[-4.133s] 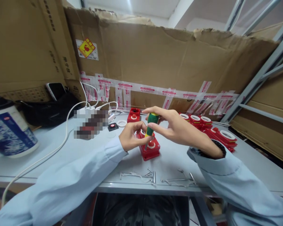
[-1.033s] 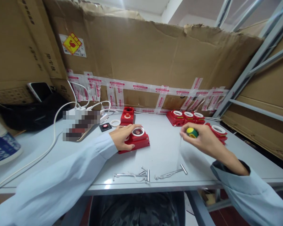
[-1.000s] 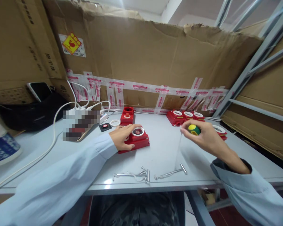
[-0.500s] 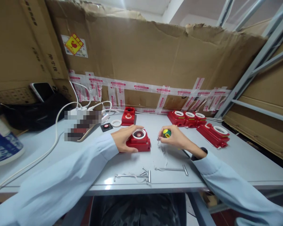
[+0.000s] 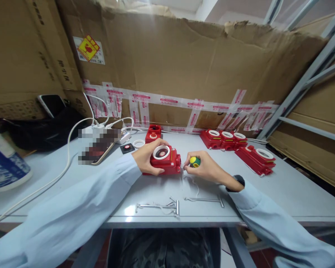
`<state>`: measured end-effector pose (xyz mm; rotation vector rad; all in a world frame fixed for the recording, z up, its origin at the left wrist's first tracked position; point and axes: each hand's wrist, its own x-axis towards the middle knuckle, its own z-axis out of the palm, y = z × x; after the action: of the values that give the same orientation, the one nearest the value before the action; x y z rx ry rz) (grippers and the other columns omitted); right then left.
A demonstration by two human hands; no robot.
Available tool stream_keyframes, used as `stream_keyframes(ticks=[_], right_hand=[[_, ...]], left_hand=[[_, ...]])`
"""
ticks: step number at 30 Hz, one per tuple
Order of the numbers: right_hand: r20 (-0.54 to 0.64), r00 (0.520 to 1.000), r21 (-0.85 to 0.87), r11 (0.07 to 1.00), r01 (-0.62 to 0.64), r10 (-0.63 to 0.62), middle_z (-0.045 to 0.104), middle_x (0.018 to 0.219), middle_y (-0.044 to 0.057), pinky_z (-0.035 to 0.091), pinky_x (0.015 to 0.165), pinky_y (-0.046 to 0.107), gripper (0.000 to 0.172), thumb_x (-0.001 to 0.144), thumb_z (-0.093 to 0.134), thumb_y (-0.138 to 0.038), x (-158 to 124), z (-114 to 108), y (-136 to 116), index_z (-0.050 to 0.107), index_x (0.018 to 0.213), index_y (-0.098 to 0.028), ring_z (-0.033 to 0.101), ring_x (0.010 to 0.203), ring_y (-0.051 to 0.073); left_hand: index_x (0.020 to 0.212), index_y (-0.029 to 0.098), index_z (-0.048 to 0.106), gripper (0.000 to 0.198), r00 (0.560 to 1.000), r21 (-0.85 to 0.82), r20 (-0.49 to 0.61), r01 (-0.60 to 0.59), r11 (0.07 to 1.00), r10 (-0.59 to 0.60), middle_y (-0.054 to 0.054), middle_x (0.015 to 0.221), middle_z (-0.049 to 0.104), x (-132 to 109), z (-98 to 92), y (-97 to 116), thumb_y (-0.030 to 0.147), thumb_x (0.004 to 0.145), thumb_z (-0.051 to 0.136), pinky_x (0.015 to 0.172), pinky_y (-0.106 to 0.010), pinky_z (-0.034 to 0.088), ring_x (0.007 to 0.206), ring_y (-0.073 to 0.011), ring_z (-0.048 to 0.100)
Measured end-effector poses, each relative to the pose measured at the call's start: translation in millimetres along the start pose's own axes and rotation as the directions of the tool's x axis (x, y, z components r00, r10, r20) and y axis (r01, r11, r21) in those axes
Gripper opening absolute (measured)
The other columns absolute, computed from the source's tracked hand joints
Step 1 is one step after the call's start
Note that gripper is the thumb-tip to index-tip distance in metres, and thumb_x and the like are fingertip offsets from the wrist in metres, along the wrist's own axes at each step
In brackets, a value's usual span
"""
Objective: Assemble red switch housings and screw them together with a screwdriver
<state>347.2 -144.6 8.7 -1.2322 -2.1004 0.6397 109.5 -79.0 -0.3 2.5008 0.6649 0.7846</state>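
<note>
My left hand (image 5: 147, 158) is closed round a red housing (image 5: 173, 160), whose top carries a white ring (image 5: 161, 152) around a dark disc. The housing is tilted on the table. To its right, my right hand (image 5: 206, 169) grips a screwdriver with a yellow-and-green handle (image 5: 195, 162); its shaft is hidden. The right fingertips pinch a small metal piece on a white cord (image 5: 197, 190), close to the housing's right end. That cord runs down to a T-shaped metal rod (image 5: 203, 200). A second T-shaped rod (image 5: 159, 206), with cord and small screws, lies left of it.
Red units with white rings (image 5: 227, 139) stand at the back right, with a longer one (image 5: 255, 160) nearer. Behind my left hand are another red unit (image 5: 153, 134), a loose white ring (image 5: 139, 143) and a black square plate (image 5: 127, 148). A phone (image 5: 102, 150) and cables lie left.
My left hand has tilted the red housing and shifted it slightly right. My right hand has moved left with the screwdriver, bringing the small metal piece close to the housing's end.
</note>
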Motion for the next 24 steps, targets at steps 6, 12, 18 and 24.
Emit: stream_keyframes(ticks=[6,12,18,24], right_hand=[[0.012,1.000,0.063,0.998,-0.008,0.008,0.065,0.069,0.002,0.043,0.060,0.021,0.004,0.070,0.057,-0.015,-2.0,-0.8,-2.4,0.061,0.068,-0.014,0.055,0.062,0.010],[-0.018,1.000,0.079,0.997,-0.014,0.016,0.065,0.069,0.001,0.042,0.059,0.021,0.003,0.068,0.057,-0.014,-2.0,1.5,-2.5,0.060,0.069,-0.014,0.054,0.062,0.010],[-0.112,0.991,0.035,0.997,-0.067,0.070,0.066,0.071,0.003,0.043,0.060,0.024,0.009,0.066,0.057,-0.015,-2.5,1.9,2.9,0.064,0.072,-0.014,0.056,0.063,0.012],[-0.110,0.990,0.049,0.995,-0.083,0.088,0.063,0.062,0.001,0.040,0.052,0.021,0.006,0.065,0.060,-0.016,-1.6,2.8,2.6,0.064,0.068,-0.014,0.052,0.055,0.010]], left_hand=[[0.112,0.018,0.039,0.066,0.999,-0.003,-0.025,-0.027,1.000,0.027,-0.003,0.101,0.060,0.6,-1.6,2.9,0.031,0.055,0.070,0.079,-0.029,0.047,0.085,-0.0191,0.059],[0.113,0.018,0.039,0.067,0.999,0.018,-0.034,-0.016,1.000,0.017,-0.003,0.100,0.059,0.1,-1.4,2.9,0.032,0.055,0.070,0.079,-0.029,0.047,0.085,-0.0188,0.059],[0.112,0.018,0.040,0.066,0.998,0.043,-0.054,0.016,0.999,-0.014,-0.004,0.100,0.060,0.7,-1.6,4.3,0.033,0.055,0.070,0.080,-0.030,0.046,0.086,-0.0195,0.059],[0.113,0.019,0.039,0.067,0.998,0.039,-0.067,0.014,0.999,-0.011,-0.004,0.101,0.059,0.3,0.6,8.3,0.032,0.055,0.071,0.081,-0.031,0.047,0.086,-0.0199,0.059]])
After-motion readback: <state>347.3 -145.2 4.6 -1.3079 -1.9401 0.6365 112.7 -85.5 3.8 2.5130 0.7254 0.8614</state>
